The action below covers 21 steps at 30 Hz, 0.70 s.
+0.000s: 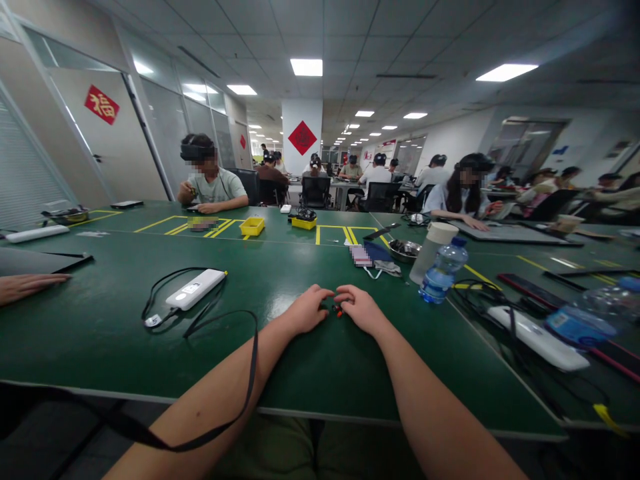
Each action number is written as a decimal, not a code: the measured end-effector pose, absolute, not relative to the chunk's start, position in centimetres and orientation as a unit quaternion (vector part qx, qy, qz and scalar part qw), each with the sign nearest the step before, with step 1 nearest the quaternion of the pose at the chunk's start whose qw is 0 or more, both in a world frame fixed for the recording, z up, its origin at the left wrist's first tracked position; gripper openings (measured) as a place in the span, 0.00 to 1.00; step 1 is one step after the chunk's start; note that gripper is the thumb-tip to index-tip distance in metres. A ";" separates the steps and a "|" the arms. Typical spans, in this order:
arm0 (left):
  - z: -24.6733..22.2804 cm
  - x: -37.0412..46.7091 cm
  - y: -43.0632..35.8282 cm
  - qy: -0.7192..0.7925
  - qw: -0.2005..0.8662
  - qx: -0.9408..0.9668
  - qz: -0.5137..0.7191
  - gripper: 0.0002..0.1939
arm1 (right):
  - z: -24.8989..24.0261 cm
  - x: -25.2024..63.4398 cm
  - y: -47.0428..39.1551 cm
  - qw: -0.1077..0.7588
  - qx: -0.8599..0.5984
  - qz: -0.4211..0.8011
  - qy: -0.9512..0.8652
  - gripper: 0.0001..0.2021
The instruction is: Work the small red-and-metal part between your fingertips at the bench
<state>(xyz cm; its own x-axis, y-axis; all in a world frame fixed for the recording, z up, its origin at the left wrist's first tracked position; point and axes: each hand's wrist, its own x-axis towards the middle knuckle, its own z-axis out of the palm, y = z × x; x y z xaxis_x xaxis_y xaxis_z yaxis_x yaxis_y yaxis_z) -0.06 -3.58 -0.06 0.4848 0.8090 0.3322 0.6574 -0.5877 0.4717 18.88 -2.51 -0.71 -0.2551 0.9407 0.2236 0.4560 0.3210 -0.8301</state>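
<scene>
My left hand (309, 309) and my right hand (359, 308) rest on the green table (300, 373), with their fingertips close together. Between them, on the table, lie small red and dark pieces (339, 311), too small to make out. The fingers of my left hand are curved inward at the left side of the pieces. Those of my right hand bend over them from the right. Whether either hand grips a piece is hidden at this size.
A white power bank (196, 289) with a black cable lies left. A water bottle (444, 270), a pale cup (433, 252) and a metal bowl (405, 249) stand right. Yellow trays (252, 227) sit farther back. Another person's hand (30, 287) rests at the left edge.
</scene>
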 end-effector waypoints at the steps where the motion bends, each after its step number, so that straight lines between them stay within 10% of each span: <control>1: -0.1 -0.1 -3.5 0.420 0.137 0.858 0.260 0.24 | -0.5 19.0 -2.7 0.376 -0.485 0.314 -0.724 0.18; 10: 0.1 1.2 -3.6 0.396 0.097 0.885 0.222 0.11 | -0.1 19.3 -3.7 0.234 -0.527 0.174 -0.798 0.06; 21: -0.7 0.7 -2.7 0.405 0.420 0.681 0.443 0.15 | 0.2 17.8 -3.8 0.422 -0.424 0.455 -0.659 0.09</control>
<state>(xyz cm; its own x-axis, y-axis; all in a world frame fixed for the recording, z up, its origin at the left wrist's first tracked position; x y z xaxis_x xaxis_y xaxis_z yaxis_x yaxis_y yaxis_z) 0.69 -2.73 -0.67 0.2794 0.9237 0.2622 0.1804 -0.3187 0.9305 17.82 -3.75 0.20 -0.2836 0.9438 0.1696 0.1751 0.2248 -0.9585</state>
